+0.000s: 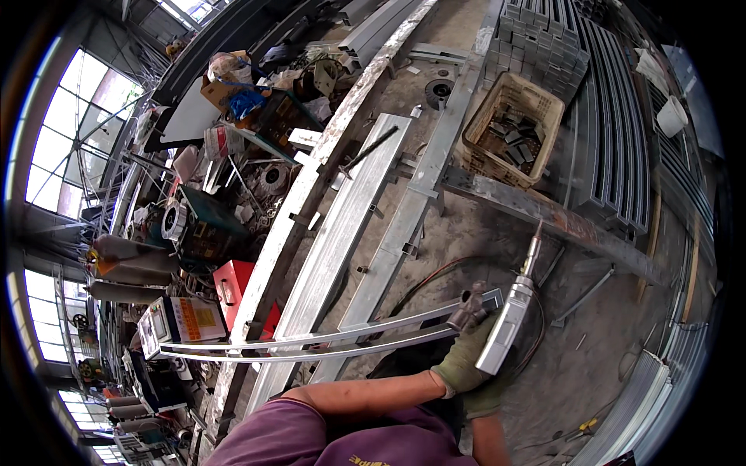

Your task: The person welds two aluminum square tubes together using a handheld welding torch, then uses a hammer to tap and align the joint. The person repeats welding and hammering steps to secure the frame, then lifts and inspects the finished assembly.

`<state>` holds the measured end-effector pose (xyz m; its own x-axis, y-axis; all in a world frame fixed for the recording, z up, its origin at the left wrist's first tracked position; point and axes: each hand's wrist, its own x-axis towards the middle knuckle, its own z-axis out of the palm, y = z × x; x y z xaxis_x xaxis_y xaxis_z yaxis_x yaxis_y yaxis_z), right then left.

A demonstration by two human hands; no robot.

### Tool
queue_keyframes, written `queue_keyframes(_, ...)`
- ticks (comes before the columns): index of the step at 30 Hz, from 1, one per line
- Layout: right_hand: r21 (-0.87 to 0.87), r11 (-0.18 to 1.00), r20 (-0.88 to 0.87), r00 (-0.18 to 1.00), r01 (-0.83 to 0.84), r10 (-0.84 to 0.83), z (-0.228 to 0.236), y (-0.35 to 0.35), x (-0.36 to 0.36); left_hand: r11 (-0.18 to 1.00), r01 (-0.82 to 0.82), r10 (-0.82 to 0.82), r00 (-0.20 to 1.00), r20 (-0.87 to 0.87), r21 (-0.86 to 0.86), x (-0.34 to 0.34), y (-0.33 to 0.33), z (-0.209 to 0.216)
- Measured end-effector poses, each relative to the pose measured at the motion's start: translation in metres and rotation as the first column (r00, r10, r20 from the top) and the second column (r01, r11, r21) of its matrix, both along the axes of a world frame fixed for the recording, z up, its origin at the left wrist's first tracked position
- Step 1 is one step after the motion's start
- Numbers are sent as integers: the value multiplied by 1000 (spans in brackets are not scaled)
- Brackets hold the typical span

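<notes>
A silver hand-held welding torch (505, 326) with a slim coppery nozzle points away from me. My left hand (465, 362), in an olive work glove, is closed against the torch's underside, its fingertips hidden behind the body. Below it, my right hand (485, 400), gloved alike, is largely covered by the left hand and wrist, so its fingers do not show. Just beyond the left glove sits a brownish metal fitting (468, 306), at the end of a long narrow silver metal frame (373, 325). This frame reaches leftward across the beams.
Long steel beams (342, 256) run away from me. A yellowish crate (474, 144) holds small dark metal pieces. Tube stacks (610, 116) stand far right. A white-sided machine (186, 320) and red box (231, 291) are left. Cables (435, 272) cross the floor.
</notes>
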<state>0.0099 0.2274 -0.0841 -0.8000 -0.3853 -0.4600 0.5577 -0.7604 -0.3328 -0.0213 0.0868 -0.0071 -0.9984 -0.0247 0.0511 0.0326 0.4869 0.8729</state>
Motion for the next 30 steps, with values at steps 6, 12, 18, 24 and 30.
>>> queue_keyframes(6, 929, 354, -258, 877, 110, 405, 78, 4, -26, 995, -86, 84, 996, 38, 59, -5, -56, 34)
queue_keyframes(12, 970, 173, -221, 921, 172, 321, 78, 75, -29, 890, -456, 456, 890, -4, -22, -31, -201, 63)
queue_keyframes(18, 974, 10, -213, 912, 224, 351, 120, 39, -61, 656, -355, 568, 813, 128, -666, -28, -389, -62)
queue_keyframes(24, 945, -91, -254, 879, 315, 404, 123, 51, -72, 484, -8, 649, 675, 353, -875, -19, -442, -146)
queue_keyframes(30, 911, -226, -220, 869, 346, 444, 134, 64, -61, 474, 186, 653, 582, 485, -861, -29, -431, -176)
